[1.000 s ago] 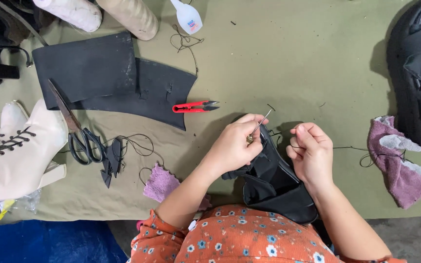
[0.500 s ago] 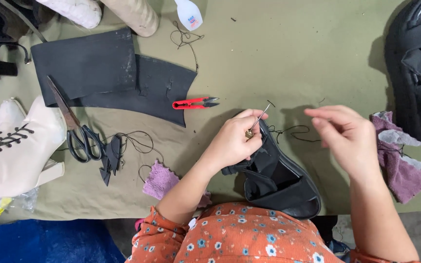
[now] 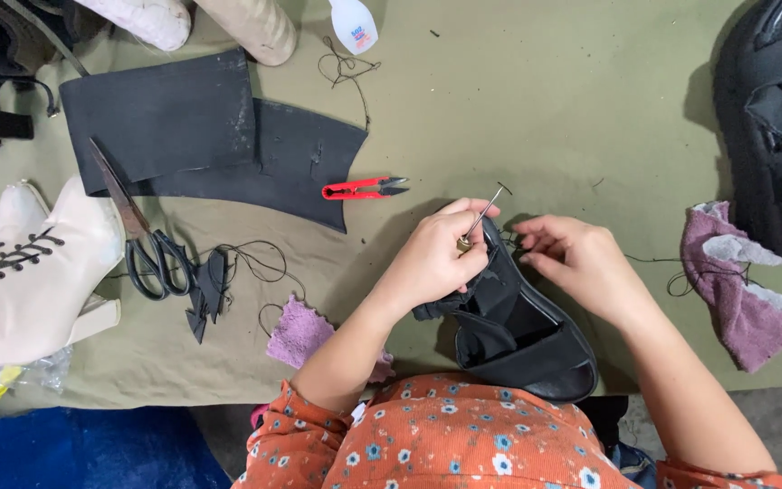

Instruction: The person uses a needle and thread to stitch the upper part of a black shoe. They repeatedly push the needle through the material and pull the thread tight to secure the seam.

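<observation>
A black shoe [image 3: 522,340] rests against my lap at the table's front edge. My left hand [image 3: 436,258] grips its upper and pinches a thin metal awl [image 3: 481,215] that sticks up from the shoe's edge. My right hand [image 3: 576,258] is beside the shoe's right rim, fingers pinched on a dark thread [image 3: 672,264] that trails off to the right.
Red thread snips [image 3: 364,188] lie just beyond my hands. Black leather sheets [image 3: 219,136] and large scissors [image 3: 138,231] are at the left, with a cream lace-up boot [image 3: 29,272]. Purple cloths [image 3: 744,285] [image 3: 299,330] lie right and near my left arm. A black bag [image 3: 776,118] fills the right corner.
My right hand, which had swung out to the right pulling thread, has come back in to the shoe's rim. My left hand keeps hold of the awl and shoe.
</observation>
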